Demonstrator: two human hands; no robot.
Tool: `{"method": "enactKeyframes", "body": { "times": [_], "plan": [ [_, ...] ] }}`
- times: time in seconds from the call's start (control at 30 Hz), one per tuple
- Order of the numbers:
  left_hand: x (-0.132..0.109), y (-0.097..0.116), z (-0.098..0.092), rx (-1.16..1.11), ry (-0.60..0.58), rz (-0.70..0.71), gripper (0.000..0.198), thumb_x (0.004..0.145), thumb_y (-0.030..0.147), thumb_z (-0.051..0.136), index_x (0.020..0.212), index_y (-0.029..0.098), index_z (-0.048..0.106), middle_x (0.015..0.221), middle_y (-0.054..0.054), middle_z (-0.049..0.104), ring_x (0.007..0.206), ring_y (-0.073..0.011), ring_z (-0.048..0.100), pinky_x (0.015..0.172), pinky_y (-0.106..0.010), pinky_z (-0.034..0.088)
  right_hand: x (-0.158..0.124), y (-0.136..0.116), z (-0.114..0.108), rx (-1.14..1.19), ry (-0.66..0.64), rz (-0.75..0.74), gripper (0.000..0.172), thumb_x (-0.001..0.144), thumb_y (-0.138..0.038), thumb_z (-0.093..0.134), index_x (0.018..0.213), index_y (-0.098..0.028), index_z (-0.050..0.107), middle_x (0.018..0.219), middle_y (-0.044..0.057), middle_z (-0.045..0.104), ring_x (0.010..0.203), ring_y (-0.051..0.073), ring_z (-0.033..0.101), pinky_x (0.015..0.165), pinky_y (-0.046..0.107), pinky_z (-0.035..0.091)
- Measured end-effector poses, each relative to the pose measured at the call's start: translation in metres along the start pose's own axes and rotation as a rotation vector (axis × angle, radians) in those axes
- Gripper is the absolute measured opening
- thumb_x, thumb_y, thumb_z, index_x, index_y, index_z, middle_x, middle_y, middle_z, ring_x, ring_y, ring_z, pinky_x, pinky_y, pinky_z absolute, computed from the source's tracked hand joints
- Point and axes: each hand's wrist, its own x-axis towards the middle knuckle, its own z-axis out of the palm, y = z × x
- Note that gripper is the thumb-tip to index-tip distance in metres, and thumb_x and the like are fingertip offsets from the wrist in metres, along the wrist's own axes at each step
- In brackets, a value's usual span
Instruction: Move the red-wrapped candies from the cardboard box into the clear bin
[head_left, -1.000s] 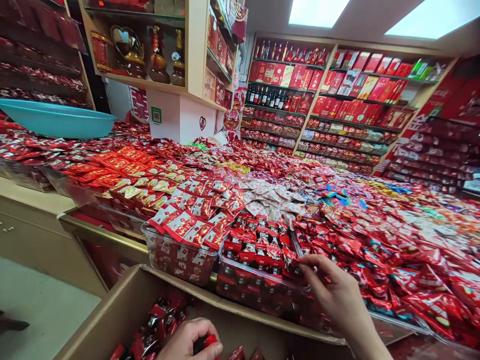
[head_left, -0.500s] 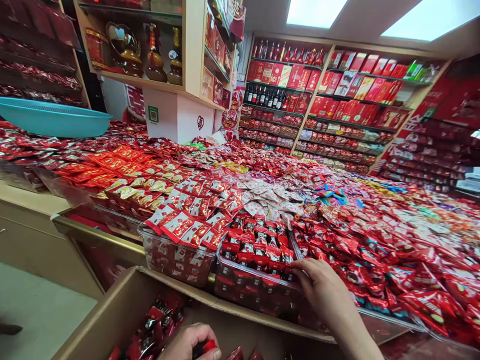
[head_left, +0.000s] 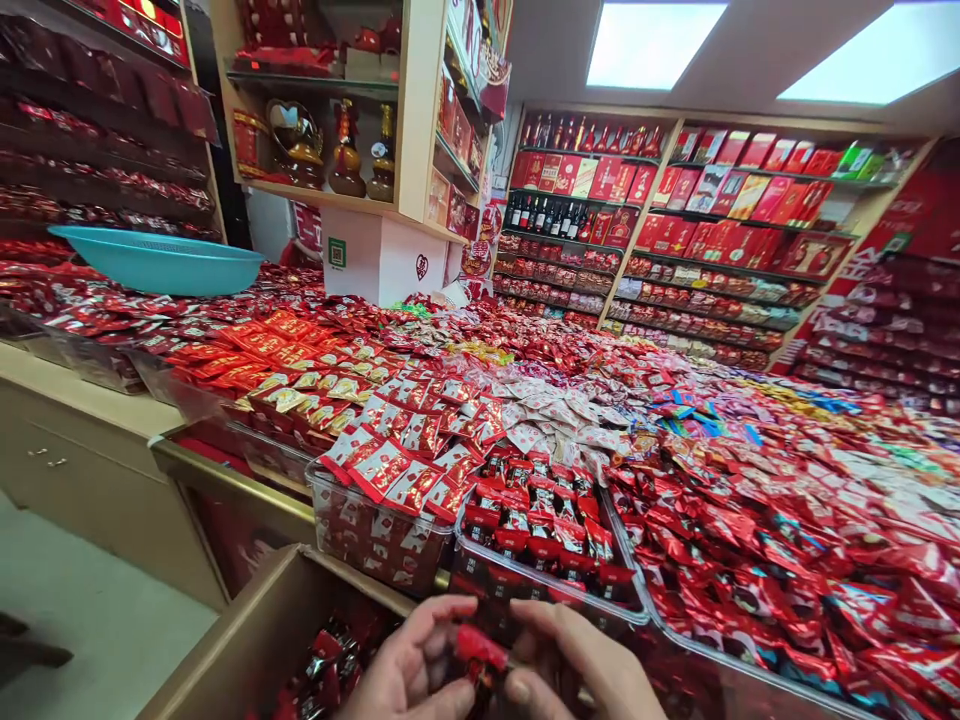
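A small red-wrapped candy (head_left: 481, 648) is held between my two hands, above the edge of a cardboard box. My left hand (head_left: 416, 665) curls around its left side, thumb below. My right hand (head_left: 581, 660) closes on its right end with thumb and fingers; the exact contact is partly hidden. Just beyond stands a clear plastic bin (head_left: 555, 575) of red-and-black wrapped candies (head_left: 536, 505) set in rows. More dark red wrapped candies (head_left: 330, 655) lie inside the cardboard box (head_left: 225, 635), beside my left hand.
To the left is a clear bin (head_left: 375, 530) heaped with red-and-white packets. Loose red sweets (head_left: 750, 570) fill the display on the right. A blue basket (head_left: 161, 262) rests on the goods at far left. Shelves (head_left: 637, 215) of bottles and boxes line the back.
My right hand has left the rim of the candy bin and come down to meet my left. My left hand has risen from the box with the candy. The view has shifted slightly left.
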Motion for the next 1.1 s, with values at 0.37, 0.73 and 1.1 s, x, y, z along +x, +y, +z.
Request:
{"method": "enactKeyframes", "body": {
  "times": [0.37,0.73,1.1],
  "plan": [
    [-0.003,0.017,0.014,0.207,-0.059,0.083,0.042,0.079,0.022,0.057,0.117,0.03,0.039,0.108,-0.004,0.055,0.101,-0.0185,0.052,0.082,-0.031,0.046,0.007,-0.019,-0.006,0.339,-0.079,0.305,0.023,0.081,-0.04,0.046,0.071,-0.021,0.053,0.058,0.0,0.059,0.051,0.013,0.056,0.047,0.022,0.045],
    [0.026,0.003,-0.054,0.312,0.218,-0.013,0.04,0.071,0.037,0.064,0.103,0.023,0.043,0.089,-0.001,0.062,0.067,-0.0126,0.054,0.039,-0.015,0.042,0.088,0.045,-0.067,-0.463,-0.219,0.271,0.022,0.075,-0.018,0.046,0.079,-0.021,0.067,0.081,0.006,0.071,0.075,0.021,0.064,0.068,0.03,0.047],
    [0.025,0.005,-0.054,0.293,0.171,-0.031,0.039,0.072,0.035,0.064,0.104,0.022,0.045,0.09,-0.001,0.063,0.068,-0.0116,0.055,0.043,-0.015,0.042,0.11,0.066,-0.046,-0.544,-0.412,0.3,0.023,0.06,-0.005,0.046,0.061,-0.018,0.065,0.06,0.002,0.067,0.055,0.013,0.059,0.05,0.02,0.037]
  ]
}}
